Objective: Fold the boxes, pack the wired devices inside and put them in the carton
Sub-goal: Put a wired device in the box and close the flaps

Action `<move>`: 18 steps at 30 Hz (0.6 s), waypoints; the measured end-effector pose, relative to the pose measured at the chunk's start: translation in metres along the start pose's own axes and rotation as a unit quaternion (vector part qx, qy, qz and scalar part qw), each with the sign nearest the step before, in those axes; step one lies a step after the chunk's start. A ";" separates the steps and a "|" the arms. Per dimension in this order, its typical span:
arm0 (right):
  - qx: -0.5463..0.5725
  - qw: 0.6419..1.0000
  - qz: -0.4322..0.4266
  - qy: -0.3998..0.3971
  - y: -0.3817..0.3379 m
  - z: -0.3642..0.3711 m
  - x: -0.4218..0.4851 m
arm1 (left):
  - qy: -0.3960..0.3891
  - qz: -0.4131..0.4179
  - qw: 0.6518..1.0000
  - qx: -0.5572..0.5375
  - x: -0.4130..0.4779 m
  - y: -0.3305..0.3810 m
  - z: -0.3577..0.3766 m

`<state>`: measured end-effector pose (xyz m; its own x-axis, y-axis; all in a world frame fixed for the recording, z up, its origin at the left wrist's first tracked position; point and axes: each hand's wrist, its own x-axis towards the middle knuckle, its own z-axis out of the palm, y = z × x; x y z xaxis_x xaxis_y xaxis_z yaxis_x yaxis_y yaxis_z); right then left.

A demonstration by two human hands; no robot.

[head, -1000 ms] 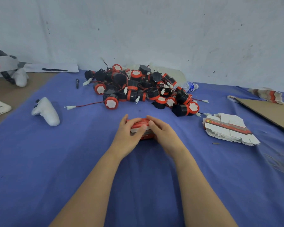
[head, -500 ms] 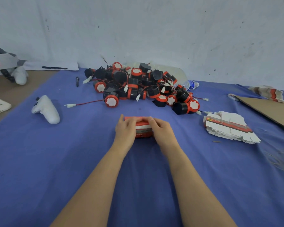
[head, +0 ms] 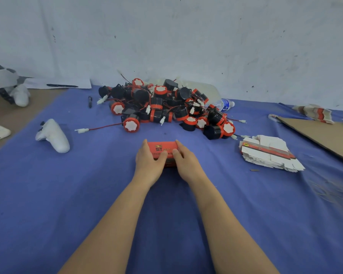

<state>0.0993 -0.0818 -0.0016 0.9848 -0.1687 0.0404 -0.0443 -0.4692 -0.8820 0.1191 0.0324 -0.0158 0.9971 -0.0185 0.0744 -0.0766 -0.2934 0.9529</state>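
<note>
Red box [head: 162, 148] between left hand [head: 149, 163] and right hand [head: 186, 165]

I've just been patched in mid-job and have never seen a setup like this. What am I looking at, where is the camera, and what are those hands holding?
There is no machine: these are a person's two bare arms. The one picture comes from a wide-angle camera worn on the person's head, looking forward and down. The left hand and right hand grip a red box from either side, thumbs on top, over a blue cloth. Beyond it lies a heap of black and red wired devices, a water bottle behind them. To the right sits a stack of flat unfolded boxes, and past it a brown cardboard sheet. On the left lie a white controller and a pen. Whether a device is inside the box cannot be seen.
</note>
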 end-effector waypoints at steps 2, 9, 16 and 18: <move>0.076 0.997 0.001 0.015 -0.001 0.000 -0.006 | -0.013 0.015 1.000 -0.024 0.000 0.004 -0.001; 0.325 0.933 -0.086 0.131 -0.027 -0.069 -0.037 | -0.091 0.110 0.953 -0.265 -0.026 0.077 0.027; 0.229 0.839 -0.017 0.494 -0.032 -0.263 -0.156 | -0.273 0.077 0.897 -0.338 -0.125 0.235 0.185; 0.138 0.791 0.019 0.596 -0.025 -0.315 -0.213 | -0.372 0.044 0.863 -0.340 -0.179 0.272 0.238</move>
<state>-0.1621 -0.3076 0.1597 0.1178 -0.9526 0.2803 0.1303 -0.2650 -0.9554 -0.0792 -0.2717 0.1598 0.6953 -0.6940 0.1867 0.1157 0.3645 0.9240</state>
